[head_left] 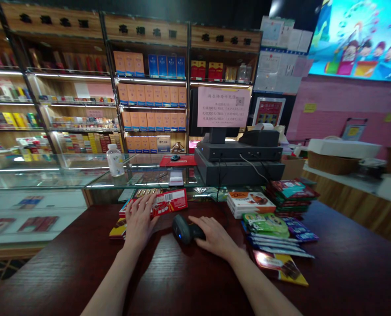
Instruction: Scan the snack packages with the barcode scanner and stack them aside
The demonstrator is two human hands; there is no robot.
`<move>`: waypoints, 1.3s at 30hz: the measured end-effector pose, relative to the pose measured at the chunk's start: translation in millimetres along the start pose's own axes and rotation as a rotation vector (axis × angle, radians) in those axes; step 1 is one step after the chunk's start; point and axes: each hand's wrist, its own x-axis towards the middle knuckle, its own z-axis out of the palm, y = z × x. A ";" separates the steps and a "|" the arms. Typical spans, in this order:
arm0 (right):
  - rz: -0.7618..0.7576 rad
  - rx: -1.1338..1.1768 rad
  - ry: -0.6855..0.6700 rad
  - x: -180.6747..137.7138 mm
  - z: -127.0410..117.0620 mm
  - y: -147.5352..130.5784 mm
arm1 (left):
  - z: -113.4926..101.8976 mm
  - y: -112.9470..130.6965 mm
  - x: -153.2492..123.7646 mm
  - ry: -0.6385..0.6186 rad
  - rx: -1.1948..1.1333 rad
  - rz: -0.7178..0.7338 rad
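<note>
My left hand (140, 218) is on the left side of the dark wooden counter. Its fingers and thumb close around the left end of a red chocolate packet (175, 201), whose white barcode panel faces up. Beneath and beside that hand lie more flat packets, including a yellow packet (118, 229); the hand partly hides them. In my right hand (215, 236) is the handle of a dark barcode scanner (181, 229), resting low over the counter. The scanner's head points left, toward the red packet, and a small blue light glows on it.
To the right lie a white and orange box (251, 202), a green bag (266, 224), several blue-edged packets (274, 244) and a yellow chocolate packet (292, 270). Behind are stacked dark packets (292, 193), a cash register (240, 164) and a glass case with a bottle (115, 160).
</note>
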 end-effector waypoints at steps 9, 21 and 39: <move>-0.002 0.108 0.178 -3.0 -11.9 5.7 | 0.1 0.0 -0.2 0.015 -0.010 -0.012; -0.113 0.198 0.249 -5.0 -26.4 -7.1 | -0.8 1.1 -0.5 -0.002 0.004 -0.018; -0.104 0.204 0.250 -3.0 -26.9 -11.2 | -0.1 1.1 -0.2 -0.015 -0.001 -0.020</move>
